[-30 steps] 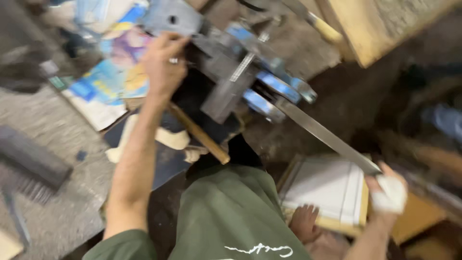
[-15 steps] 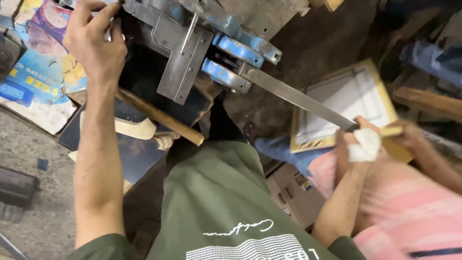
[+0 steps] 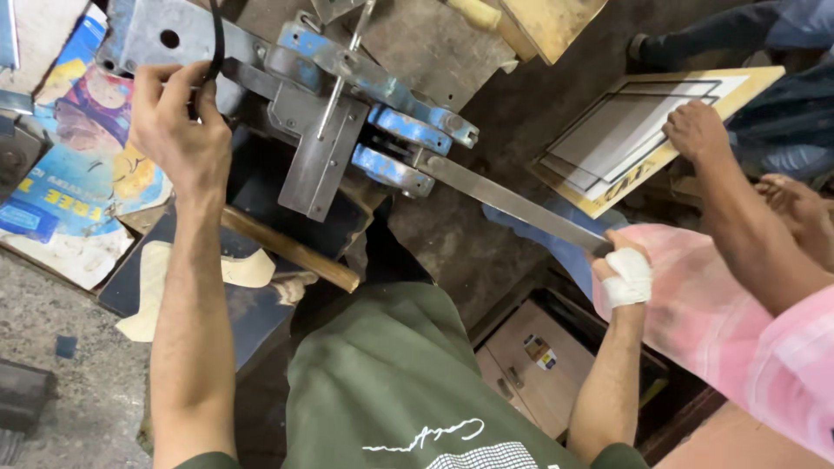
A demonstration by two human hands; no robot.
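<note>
Two hands work a blue-and-grey metal lever machine (image 3: 347, 130). Its long flat steel handle (image 3: 512, 204) runs diagonally from the blue jaws at centre down to the right, its free end pointing toward the lower right. The right hand (image 3: 624, 274), wrapped in white bandage, is closed around that free end, forearm extended upward. The left hand (image 3: 174, 126) pinches a thin black strip (image 3: 215, 43) against the machine's grey plate, arm nearly straight. Another person's hand (image 3: 695, 130) rests on a framed panel (image 3: 608, 143) nearby.

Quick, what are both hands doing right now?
Left hand: closed, pinching a thin black strip against the grey and blue metal machine.
Right hand, wrapped in white cloth: closed around the long flat steel lever.
</note>
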